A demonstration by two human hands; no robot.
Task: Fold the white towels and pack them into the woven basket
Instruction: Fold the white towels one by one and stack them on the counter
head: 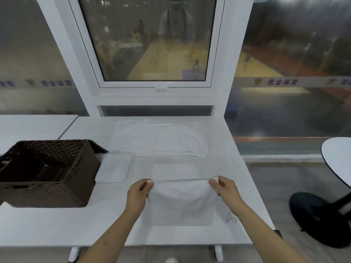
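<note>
Two forearms enter from the lower edge of the head view, both bare from wrist to frame edge — no sleeve, cuff or glove is visible on either. The left hand (138, 193) and the right hand (227, 189) carry no visible ring, watch, bracelet or strap, and the fingernails are too small to assess. A rounded white shape (171, 260) at the bottom edge sits between the forearms — it cannot be identified with certainty.

A white table (76, 224) stands against a white-framed window (152, 84), a round table (338, 158) at right.
</note>
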